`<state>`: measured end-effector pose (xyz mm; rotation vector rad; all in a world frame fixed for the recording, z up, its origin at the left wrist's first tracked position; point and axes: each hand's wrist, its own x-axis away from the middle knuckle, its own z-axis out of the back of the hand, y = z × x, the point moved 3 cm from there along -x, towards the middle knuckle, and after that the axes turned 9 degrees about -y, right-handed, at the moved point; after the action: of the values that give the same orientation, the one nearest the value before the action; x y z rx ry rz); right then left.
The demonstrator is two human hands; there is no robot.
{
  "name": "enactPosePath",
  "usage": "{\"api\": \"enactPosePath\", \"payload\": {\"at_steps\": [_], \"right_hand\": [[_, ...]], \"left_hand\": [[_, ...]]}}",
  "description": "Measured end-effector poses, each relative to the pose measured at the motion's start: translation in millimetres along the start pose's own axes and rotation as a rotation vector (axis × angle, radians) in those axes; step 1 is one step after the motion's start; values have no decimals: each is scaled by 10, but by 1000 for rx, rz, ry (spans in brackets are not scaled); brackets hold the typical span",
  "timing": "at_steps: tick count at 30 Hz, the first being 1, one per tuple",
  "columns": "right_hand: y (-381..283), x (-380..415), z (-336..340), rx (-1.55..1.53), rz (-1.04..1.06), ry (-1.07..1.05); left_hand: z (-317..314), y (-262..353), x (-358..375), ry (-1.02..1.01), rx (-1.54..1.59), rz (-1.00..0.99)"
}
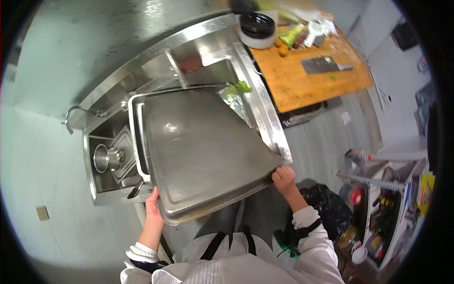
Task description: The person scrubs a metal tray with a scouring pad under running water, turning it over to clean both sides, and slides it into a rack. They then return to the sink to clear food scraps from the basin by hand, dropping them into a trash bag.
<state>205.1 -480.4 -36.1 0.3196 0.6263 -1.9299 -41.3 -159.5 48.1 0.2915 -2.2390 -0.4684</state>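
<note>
A large metal tray (203, 146) spans the middle of the head view, over the steel sink unit. My left hand (152, 207) grips its near left edge, with part of the fingers hidden by the tray. At the tray's near right corner, my right hand (284, 179) has its fingers wrapped round the rim. Another pan's pale rim (134, 128) shows along the tray's left side. Green leaves (243, 86) and clear plastic (232, 102) show beyond the tray's far right edge.
The left basin holds a metal pot (106, 158), below a faucet (71, 118). A cleaver (321, 65) lies on the wooden board (293, 90) at the upper right, near a lidded container (257, 31). A black bag (326, 208) and a shelf (373, 180) stand at the right.
</note>
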Motion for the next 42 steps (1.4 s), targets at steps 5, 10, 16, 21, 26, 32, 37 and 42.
{"api": "enactPosePath", "payload": {"at_steps": [5, 10, 16, 21, 26, 32, 37, 42], "right_hand": [[-46, 63, 243, 82, -836, 118], [-293, 324, 318, -273, -971, 87], [-229, 336, 288, -435, -751, -15], [-55, 146, 334, -436, -640, -4], [148, -658, 91, -525, -464, -150], [757, -1500, -1389, -341, -444, -734], [1133, -1474, -2993, -12, -417, -1128], [1074, -1309, -2991, -391, -1063, -1032]], "left_hand": [[-759, 210, 189, 14, -134, -95], [-883, 774, 180, -141, -552, -329], [-750, 984, 425, -53, -407, -247], [-424, 1092, 513, -63, -613, -381], [-188, 1041, 581, -3, -496, -267], [580, 895, 464, 143, -299, -104], [667, 810, 541, 246, -400, -112], [776, 676, 612, 423, -567, -79]]}}
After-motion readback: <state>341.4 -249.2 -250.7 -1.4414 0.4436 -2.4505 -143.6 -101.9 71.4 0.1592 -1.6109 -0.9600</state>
